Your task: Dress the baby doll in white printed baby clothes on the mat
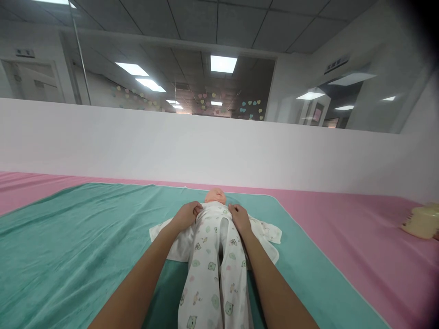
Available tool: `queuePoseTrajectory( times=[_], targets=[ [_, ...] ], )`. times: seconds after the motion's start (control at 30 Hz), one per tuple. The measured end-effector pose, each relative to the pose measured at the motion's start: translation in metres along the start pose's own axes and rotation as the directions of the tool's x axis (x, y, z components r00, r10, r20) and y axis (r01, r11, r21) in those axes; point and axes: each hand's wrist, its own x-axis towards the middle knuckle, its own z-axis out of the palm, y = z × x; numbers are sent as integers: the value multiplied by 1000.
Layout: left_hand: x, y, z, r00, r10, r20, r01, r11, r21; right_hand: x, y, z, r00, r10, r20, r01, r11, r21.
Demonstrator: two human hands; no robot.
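Observation:
A baby doll (pixel 215 195) lies face up on a teal blanket, its head at the far end. White patterned baby pants (pixel 212 265) cover its front, with the legs stretched down the frame. Beneath them a white baby shirt (pixel 270 230) spreads out on both sides. With curled fingers my left hand (pixel 188 214) grips the left edge of the pants near the top. Opposite it, my right hand (pixel 240 217) pinches the right edge at about the same height. The doll's body and limbs are hidden under the cloth.
The teal blanket (pixel 85 237) is spread over a pink cover (pixel 343 228). A pale yellow object (pixel 422 221) stands at the far right, partly cut off. Behind the doll rises a low white wall (pixel 171 146) with glass above it.

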Motion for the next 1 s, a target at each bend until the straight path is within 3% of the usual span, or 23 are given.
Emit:
queuePoseTrajectory(
  times=[0.13,0.23,0.33,0.4,0.53,0.63,0.8,0.87,0.93,1.0],
  targets=[
    [-3,-3,-11,993,-6,114,-5,995,97,-2,0,0,1000,-15,6,15,1000,-5],
    [-3,-4,-15,985,-36,167,18,994,110,-2,0,-3,993,-45,111,35,995,90],
    [-2,-4,-12,993,-61,100,49,992,117,-2,0,-7,967,-72,245,20,978,206],
    [-2,-3,-7,997,-76,24,73,991,114,-1,1,-8,962,-73,263,9,971,237],
    [0,-4,4,986,-123,-113,131,989,68,3,3,-2,987,-48,156,14,978,210],
    [2,-7,2,970,-174,-173,173,985,-19,6,5,3,999,16,42,-24,981,193],
    [1,-11,-17,882,-343,-321,176,874,-452,8,5,11,998,35,-60,-26,990,139],
    [0,-10,-18,929,-283,-240,164,893,-418,7,1,12,999,9,-31,-6,995,101],
    [1,-10,-14,980,-164,-108,134,960,-244,6,-5,12,999,-22,27,19,995,99],
    [2,-10,-8,996,-88,-17,87,994,-68,5,-12,10,993,-68,92,56,991,125]
  ],
)
